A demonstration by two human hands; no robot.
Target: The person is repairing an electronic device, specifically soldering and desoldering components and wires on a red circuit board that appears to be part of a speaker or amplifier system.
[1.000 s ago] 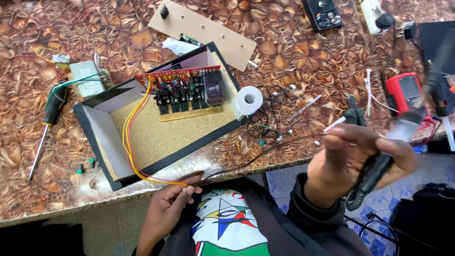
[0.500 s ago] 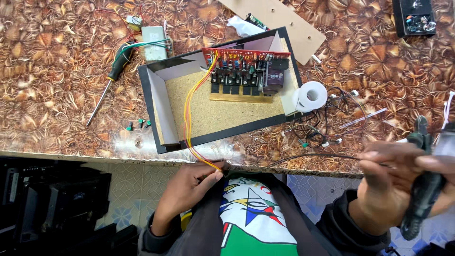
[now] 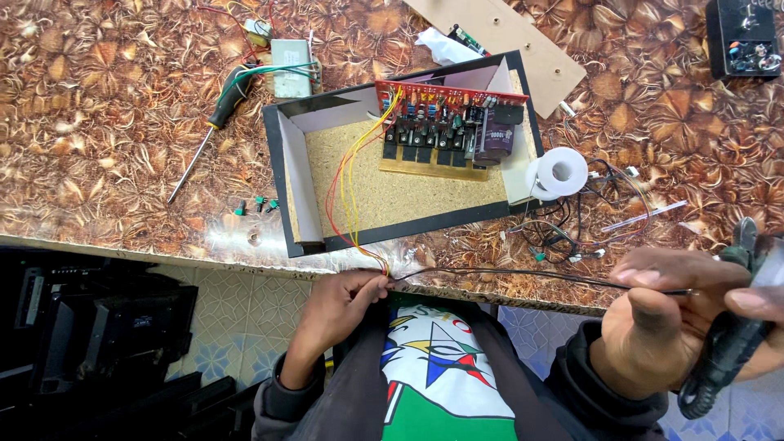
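Wire (image 3: 523, 276), thin and dark, runs taut across the lower middle of the frame, just past the near edge of the tabletop (image 3: 98, 122), between my two hands. My left hand (image 3: 339, 314), at lower centre, pinches its end between thumb and fingertips, right where the red and yellow leads (image 3: 347, 184) come down out of the box (image 3: 408, 188). My right hand (image 3: 678, 327), at lower right, is closed around the wire's other end and also grips black-handled pliers (image 3: 727, 343), their tip pointing up. Inside the box sits a red circuit board (image 3: 449, 114). A solder spool (image 3: 559, 171) lies just right of the box, and a screwdriver (image 3: 208, 131) lies at upper left.
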